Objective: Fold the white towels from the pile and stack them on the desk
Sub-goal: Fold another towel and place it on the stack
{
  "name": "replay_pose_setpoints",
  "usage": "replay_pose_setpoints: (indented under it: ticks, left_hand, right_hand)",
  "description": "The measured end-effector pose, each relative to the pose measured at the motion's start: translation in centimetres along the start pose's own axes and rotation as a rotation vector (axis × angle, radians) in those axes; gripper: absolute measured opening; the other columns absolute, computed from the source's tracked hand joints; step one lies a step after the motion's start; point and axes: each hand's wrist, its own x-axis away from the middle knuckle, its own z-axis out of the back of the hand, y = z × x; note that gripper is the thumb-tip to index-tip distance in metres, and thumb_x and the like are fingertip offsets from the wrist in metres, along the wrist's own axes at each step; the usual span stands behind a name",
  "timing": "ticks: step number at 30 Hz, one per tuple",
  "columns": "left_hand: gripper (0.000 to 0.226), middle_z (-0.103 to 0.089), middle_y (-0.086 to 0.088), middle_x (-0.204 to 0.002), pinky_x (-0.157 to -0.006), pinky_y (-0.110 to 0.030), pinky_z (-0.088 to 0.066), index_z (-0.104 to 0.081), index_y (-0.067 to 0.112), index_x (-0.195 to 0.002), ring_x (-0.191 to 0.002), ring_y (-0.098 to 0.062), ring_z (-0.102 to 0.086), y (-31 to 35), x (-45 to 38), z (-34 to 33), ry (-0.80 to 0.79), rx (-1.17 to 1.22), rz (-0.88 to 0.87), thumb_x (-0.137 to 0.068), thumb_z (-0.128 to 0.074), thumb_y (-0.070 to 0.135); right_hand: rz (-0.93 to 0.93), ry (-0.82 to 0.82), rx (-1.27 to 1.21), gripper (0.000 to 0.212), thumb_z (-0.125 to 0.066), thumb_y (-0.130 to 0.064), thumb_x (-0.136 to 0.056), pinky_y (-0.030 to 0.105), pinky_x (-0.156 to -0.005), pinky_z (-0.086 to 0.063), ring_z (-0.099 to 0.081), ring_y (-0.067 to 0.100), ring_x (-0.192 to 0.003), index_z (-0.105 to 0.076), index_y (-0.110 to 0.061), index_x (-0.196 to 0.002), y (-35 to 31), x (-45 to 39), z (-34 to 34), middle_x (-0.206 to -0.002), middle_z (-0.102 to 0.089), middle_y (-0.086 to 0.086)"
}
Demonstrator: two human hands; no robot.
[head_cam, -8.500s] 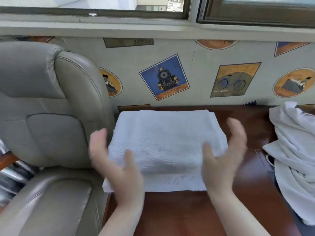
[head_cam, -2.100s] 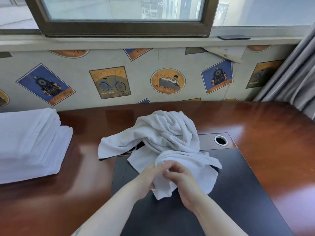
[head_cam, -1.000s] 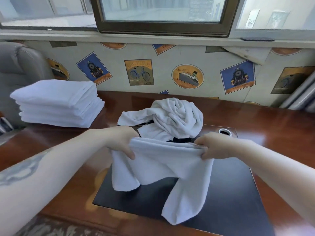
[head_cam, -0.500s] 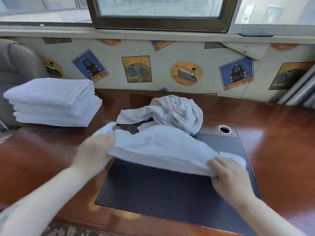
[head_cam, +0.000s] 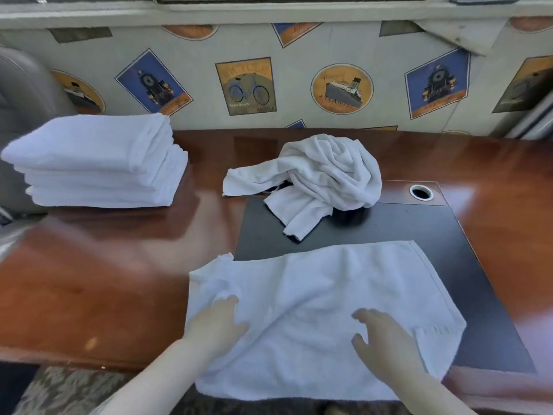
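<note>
**Both hands lying flat on a spread towel at the near desk edge**

You are looking down on a glossy reddish-brown desk (head_cam: 98,283) that is filling most of the view, with a dark inset pad (head_cam: 425,232) sitting in its middle-right part and a small round metal-ringed hole (head_cam: 421,192) just past the pad's far right corner. Behind it, a wall (head_cam: 299,49) papered with bicycle, ship and locomotive pictures is running across the far side, and part of a grey chair (head_cam: 21,85) is showing at far left.

A spread white towel (head_cam: 323,289) is lying mostly flat at the near edge, partly on the pad and partly on the wood, with its near hem hanging over the desk edge. At far left a stack of folded towels (head_cam: 95,163) is sitting on the desk. The crumpled towel pile (head_cam: 326,172) is resting at the pad's far edge, well apart from the spread towel.

Your left hand (head_cam: 217,324) is resting on the spread towel's near left part, fingers loosely extended, gripping nothing. Your right hand (head_cam: 386,336) is lying on the towel's near middle, fingers relaxed and spread, its grip likewise holding nothing.
</note>
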Motion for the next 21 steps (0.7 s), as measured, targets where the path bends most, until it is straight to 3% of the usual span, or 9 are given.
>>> replay_pose_setpoints:
  ticks: [2,3,5,7,11,14,17,19,21]
  left_hand:
    - [0.055,-0.032,0.007,-0.153,-0.106,-0.032,-0.037,-0.03,0.031,-0.146,-0.138,-0.015,-0.034,-1.0,-1.5,-1.0,0.142,0.017,-0.03,-0.096,-0.049,0.039]
    - [0.058,-0.021,0.006,-0.158,-0.111,-0.037,-0.029,-0.029,0.034,-0.146,-0.144,-0.017,-0.022,-1.1,-2.3,-1.8,0.176,-0.032,-0.056,-0.093,-0.051,0.039]
    - [0.066,0.005,0.004,-0.162,-0.114,-0.051,-0.01,-0.023,0.041,-0.148,-0.149,-0.02,0.008,-1.9,-3.5,-3.3,0.133,-0.147,-0.078,-0.089,-0.051,0.046]
    - [0.069,0.017,0.002,-0.161,-0.113,-0.055,-0.002,-0.013,0.045,-0.15,-0.147,-0.02,0.021,-3.6,-3.8,-4.4,0.111,-0.162,-0.045,-0.09,-0.046,0.051]
    - [0.065,0.002,-0.002,-0.161,-0.118,-0.045,-0.01,-0.013,0.041,-0.151,-0.149,-0.022,0.006,-9.4,-3.0,-4.3,0.243,-0.146,0.02,-0.093,-0.043,0.039]
    - [0.057,-0.002,0.001,-0.162,-0.12,-0.041,-0.012,-0.026,0.036,-0.145,-0.149,-0.021,0.002,-13.3,-1.0,-3.3,0.292,-0.076,0.122,-0.093,-0.046,0.025]
    - [0.054,-0.015,0.002,-0.16,-0.119,-0.04,-0.015,-0.045,0.034,-0.133,-0.148,-0.019,-0.006,-16.2,0.3,-2.9,0.365,0.025,0.157,-0.086,-0.047,0.007]
    - [0.047,-0.031,0.003,-0.154,-0.12,-0.04,-0.016,-0.057,0.03,-0.124,-0.144,-0.018,-0.02,-16.4,-0.2,-2.2,0.497,0.118,0.07,-0.087,-0.049,0.002]
    - [0.044,-0.038,0.002,-0.151,-0.119,-0.039,-0.016,-0.058,0.024,-0.127,-0.142,-0.017,-0.027,-14.7,-1.6,-1.7,0.543,0.187,-0.061,-0.089,-0.049,0.003]
  right_hand:
    - [0.112,0.037,-0.021,0.05,-0.041,-0.039,-0.1,0.026,-0.111,-0.029,-0.024,0.011,-0.143,-0.029,-0.036,-0.148,-4.9,-1.3,-2.1,-0.157,-0.027,-0.011]
    - [0.151,0.009,-0.019,0.054,-0.036,-0.042,-0.102,0.031,-0.117,-0.019,-0.011,0.014,-0.149,-0.017,-0.038,-0.153,-7.0,-1.9,-3.2,-0.163,-0.011,-0.007]
    - [0.173,-0.073,0.047,0.058,-0.026,-0.05,-0.102,0.046,-0.119,-0.004,0.011,0.018,-0.15,0.003,-0.045,-0.153,-9.5,-2.6,-5.8,-0.163,0.015,-0.007]
    - [0.137,-0.149,0.16,0.062,-0.021,-0.059,-0.099,0.061,-0.113,0.006,0.022,0.02,-0.148,0.013,-0.048,-0.15,-9.8,-2.5,-8.0,-0.16,0.027,-0.008]
    - [-0.009,-0.156,0.169,0.065,-0.015,-0.066,-0.093,0.071,-0.105,0.01,0.026,0.016,-0.147,0.019,-0.053,-0.146,-8.2,-2.3,-8.6,-0.157,0.033,-0.01]
    - [-0.158,-0.182,0.113,0.07,-0.027,-0.063,-0.093,0.073,-0.107,-0.003,0.021,0.017,-0.149,0.015,-0.053,-0.148,-8.1,-2.1,-7.5,-0.16,0.027,-0.009]
    - [-0.28,-0.164,0.034,0.075,-0.04,-0.047,-0.088,0.069,-0.109,-0.015,0.014,0.021,-0.15,0.002,-0.047,-0.151,-10.4,-2.1,-6.7,-0.163,0.018,-0.004]
    - [-0.271,-0.091,0.045,0.071,-0.041,-0.037,-0.089,0.062,-0.115,-0.006,0.013,0.02,-0.15,-0.007,-0.039,-0.152,-12.4,-2.0,-6.5,-0.163,0.013,-0.004]
    - [-0.127,-0.003,0.087,0.064,-0.038,-0.033,-0.095,0.052,-0.118,0.011,0.014,0.015,-0.15,-0.011,-0.036,-0.152,-14.5,-1.8,-6.9,-0.164,0.01,-0.007]
